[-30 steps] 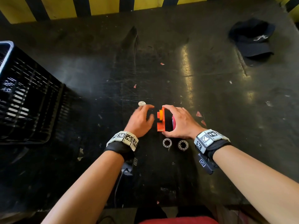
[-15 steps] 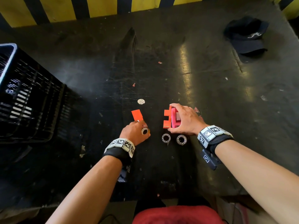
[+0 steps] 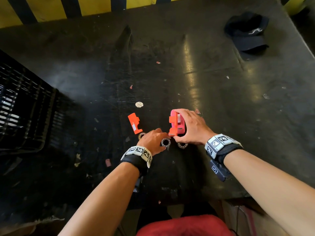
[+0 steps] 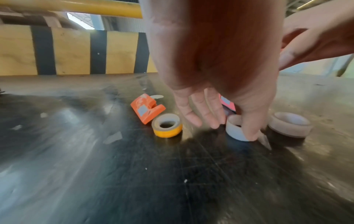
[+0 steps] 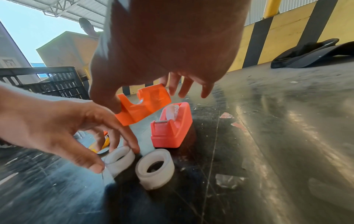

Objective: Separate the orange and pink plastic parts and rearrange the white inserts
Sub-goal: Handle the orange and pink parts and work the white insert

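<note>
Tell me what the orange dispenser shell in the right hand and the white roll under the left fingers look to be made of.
Orange dispenser shell: looks like moulded plastic, smooth and slightly glossy, with even colour and rounded edges.
White roll: probably wound adhesive tape, milky, translucent and matte; what the core is made of cannot be told.

Scuffed dark table (image 3: 213, 103) before a yellow-and-black striped wall (image 3: 95, 5).

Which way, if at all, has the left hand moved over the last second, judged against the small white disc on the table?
Yes. The left hand has drawn back toward the person, away from the white disc, onto the middle tape roll.
</note>
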